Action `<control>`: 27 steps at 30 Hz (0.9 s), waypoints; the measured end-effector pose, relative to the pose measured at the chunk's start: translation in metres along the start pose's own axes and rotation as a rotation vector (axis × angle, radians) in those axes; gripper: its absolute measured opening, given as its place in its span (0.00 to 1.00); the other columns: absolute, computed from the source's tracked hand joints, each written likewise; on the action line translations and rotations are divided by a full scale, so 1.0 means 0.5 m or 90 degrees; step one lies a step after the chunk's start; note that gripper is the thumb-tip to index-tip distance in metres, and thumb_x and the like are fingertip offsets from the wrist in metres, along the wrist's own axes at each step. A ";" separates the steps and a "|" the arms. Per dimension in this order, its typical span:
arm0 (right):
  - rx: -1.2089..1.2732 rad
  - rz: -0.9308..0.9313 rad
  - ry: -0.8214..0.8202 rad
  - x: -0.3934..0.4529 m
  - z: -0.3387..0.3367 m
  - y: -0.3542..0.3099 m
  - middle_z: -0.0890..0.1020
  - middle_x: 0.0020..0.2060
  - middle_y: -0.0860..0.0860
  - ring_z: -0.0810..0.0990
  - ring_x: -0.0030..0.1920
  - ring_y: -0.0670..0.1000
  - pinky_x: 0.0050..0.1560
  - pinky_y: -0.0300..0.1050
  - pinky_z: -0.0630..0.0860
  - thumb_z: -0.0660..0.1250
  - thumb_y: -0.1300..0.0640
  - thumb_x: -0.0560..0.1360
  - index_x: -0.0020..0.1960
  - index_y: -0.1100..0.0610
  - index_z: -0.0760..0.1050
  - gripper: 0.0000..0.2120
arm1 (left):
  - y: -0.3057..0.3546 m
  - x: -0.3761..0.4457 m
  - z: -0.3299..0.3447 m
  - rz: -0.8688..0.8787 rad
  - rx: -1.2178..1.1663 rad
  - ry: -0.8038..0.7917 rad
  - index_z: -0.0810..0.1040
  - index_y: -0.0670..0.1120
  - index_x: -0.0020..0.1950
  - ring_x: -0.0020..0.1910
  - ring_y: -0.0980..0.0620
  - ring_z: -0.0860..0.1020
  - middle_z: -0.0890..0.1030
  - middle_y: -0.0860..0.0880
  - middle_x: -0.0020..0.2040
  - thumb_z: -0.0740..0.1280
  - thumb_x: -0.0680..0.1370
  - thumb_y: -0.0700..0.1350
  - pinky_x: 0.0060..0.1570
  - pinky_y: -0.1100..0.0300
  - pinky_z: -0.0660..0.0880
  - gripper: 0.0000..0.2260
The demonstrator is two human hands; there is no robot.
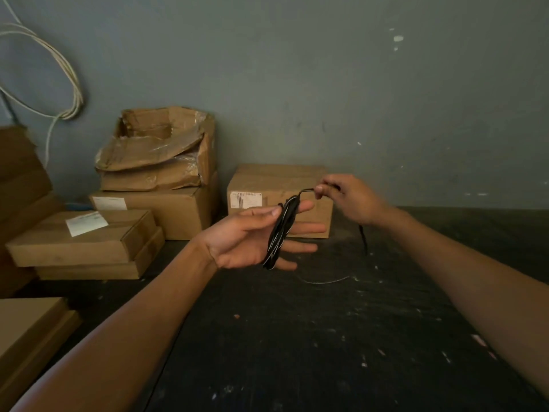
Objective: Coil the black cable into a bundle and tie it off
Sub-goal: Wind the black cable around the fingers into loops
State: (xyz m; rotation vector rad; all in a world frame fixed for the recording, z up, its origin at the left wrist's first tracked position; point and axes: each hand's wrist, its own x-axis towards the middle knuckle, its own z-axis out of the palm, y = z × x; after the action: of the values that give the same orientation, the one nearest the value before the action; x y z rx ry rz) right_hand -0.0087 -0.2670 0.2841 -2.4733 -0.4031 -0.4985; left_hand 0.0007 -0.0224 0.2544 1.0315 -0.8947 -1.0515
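The black cable (279, 233) is wound in several loops around the fingers of my left hand (252, 236), which is held palm up above the dark table with its fingers straight. From the top of the loops a short stretch of cable runs right to my right hand (347, 200), pinched between thumb and fingers. A loose black end (363, 237) hangs below my right hand toward the table.
A small cardboard box (315, 179) stands behind my hands against the grey wall. More cardboard boxes (154, 173) are stacked at the left. White cables (71, 81) hang on the wall at upper left. The dark table (312, 337) is speckled with paint.
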 end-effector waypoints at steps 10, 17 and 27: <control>0.047 0.053 -0.082 -0.078 0.172 0.015 0.82 0.46 0.50 0.81 0.47 0.51 0.52 0.57 0.78 0.57 0.54 0.82 0.47 0.46 0.75 0.10 | 0.045 0.044 0.017 0.135 -0.039 -0.018 0.70 0.54 0.72 0.75 0.29 0.53 0.57 0.38 0.79 0.66 0.78 0.49 0.65 0.29 0.57 0.22; 0.088 0.043 -0.157 -0.118 0.220 -0.051 0.79 0.38 0.50 0.79 0.35 0.54 0.38 0.53 0.77 0.55 0.49 0.83 0.48 0.44 0.71 0.08 | 0.046 0.051 -0.013 0.164 -0.040 0.104 0.70 0.57 0.71 0.73 0.31 0.63 0.63 0.41 0.77 0.56 0.80 0.52 0.65 0.27 0.60 0.19; -0.019 -0.024 -0.224 -0.144 0.198 -0.100 0.78 0.39 0.47 0.77 0.37 0.45 0.38 0.47 0.74 0.56 0.50 0.82 0.53 0.50 0.74 0.09 | -0.011 0.036 -0.073 0.147 -0.024 0.331 0.72 0.57 0.69 0.71 0.36 0.68 0.71 0.43 0.73 0.55 0.81 0.51 0.63 0.34 0.67 0.17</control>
State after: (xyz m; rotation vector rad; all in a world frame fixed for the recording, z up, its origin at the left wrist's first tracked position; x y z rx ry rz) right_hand -0.0661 -0.1812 0.2013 -2.5886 -0.5855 -0.0801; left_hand 0.0384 -0.0325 0.2406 1.0724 -0.5478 -0.5631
